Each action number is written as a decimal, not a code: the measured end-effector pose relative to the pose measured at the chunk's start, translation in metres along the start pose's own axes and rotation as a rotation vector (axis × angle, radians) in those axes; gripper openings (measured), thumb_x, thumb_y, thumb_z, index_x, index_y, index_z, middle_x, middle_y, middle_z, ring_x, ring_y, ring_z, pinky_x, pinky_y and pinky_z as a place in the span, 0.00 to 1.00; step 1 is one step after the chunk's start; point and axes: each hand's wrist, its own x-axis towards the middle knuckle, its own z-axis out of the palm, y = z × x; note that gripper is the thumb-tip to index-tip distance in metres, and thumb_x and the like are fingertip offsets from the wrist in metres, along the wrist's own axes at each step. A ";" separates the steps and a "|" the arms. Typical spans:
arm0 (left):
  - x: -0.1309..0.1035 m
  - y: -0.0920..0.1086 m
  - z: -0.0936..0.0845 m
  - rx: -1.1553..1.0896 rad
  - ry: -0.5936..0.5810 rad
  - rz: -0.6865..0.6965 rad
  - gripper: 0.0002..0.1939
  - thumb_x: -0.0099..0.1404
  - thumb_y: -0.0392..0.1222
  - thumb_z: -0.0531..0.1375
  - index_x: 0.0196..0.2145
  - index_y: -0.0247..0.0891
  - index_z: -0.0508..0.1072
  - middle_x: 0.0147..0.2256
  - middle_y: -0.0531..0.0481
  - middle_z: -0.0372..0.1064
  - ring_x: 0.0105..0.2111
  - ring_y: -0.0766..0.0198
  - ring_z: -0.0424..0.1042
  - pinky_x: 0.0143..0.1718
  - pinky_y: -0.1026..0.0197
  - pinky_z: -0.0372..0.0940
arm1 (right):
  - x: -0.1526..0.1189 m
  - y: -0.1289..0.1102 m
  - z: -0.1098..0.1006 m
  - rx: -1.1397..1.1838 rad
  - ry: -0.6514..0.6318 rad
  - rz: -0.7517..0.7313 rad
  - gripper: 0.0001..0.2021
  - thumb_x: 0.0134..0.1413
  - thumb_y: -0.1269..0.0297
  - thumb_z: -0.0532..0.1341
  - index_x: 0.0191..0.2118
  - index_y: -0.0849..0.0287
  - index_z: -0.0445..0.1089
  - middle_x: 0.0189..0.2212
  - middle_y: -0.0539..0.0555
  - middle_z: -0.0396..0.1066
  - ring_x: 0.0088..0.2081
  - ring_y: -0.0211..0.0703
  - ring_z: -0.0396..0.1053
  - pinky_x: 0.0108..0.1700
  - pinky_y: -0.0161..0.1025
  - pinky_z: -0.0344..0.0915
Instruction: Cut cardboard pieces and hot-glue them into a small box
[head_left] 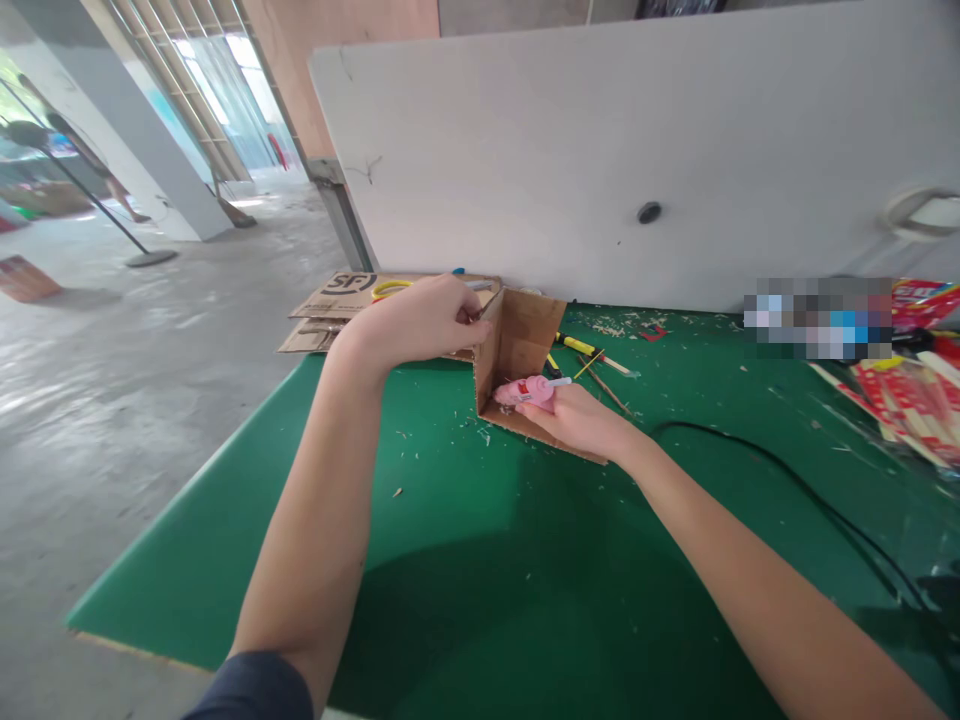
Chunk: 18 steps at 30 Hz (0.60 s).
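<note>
My left hand (442, 315) is closed on the top edge of an upright wall of a folded piece of cardboard (526, 325). The cardboard stands on the green tabletop, with two upright walls meeting a flat base. In my right hand (574, 418) is a pink hot glue gun (529, 391), its front end close to the inner bottom corner of the cardboard. A whitish stick juts from its back end. My fingers partly cover its grip, and whether the tip touches the cardboard I cannot tell.
Flattened cardboard (322, 305) lies at the back left, with yellow-handled scissors (391, 290) on it. A yellow utility knife (576, 344), sticks and scraps lie behind the folded piece. A black cable (780, 462) crosses the green table (450, 560). A white board (562, 160) stands behind.
</note>
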 end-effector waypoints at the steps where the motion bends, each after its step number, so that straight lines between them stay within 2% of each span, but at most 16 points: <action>1: 0.000 0.000 0.000 -0.001 -0.001 -0.001 0.14 0.57 0.42 0.55 0.17 0.39 0.56 0.18 0.56 0.47 0.19 0.69 0.48 0.24 0.61 0.44 | 0.000 -0.001 -0.001 0.019 -0.019 -0.005 0.18 0.66 0.64 0.47 0.56 0.45 0.65 0.53 0.48 0.70 0.49 0.47 0.70 0.51 0.45 0.64; 9: 0.001 0.000 0.001 0.002 0.003 -0.003 0.14 0.57 0.41 0.55 0.17 0.39 0.57 0.17 0.56 0.47 0.19 0.69 0.47 0.24 0.60 0.44 | -0.004 -0.012 -0.004 0.122 -0.108 0.038 0.16 0.64 0.60 0.51 0.53 0.49 0.69 0.47 0.50 0.74 0.48 0.48 0.71 0.49 0.42 0.64; 18: 0.001 -0.001 0.001 0.021 0.016 0.001 0.15 0.56 0.42 0.55 0.16 0.40 0.54 0.17 0.56 0.46 0.18 0.69 0.46 0.24 0.60 0.44 | -0.004 -0.005 -0.002 0.084 0.074 0.086 0.14 0.64 0.59 0.52 0.51 0.47 0.70 0.44 0.52 0.75 0.46 0.50 0.71 0.48 0.47 0.67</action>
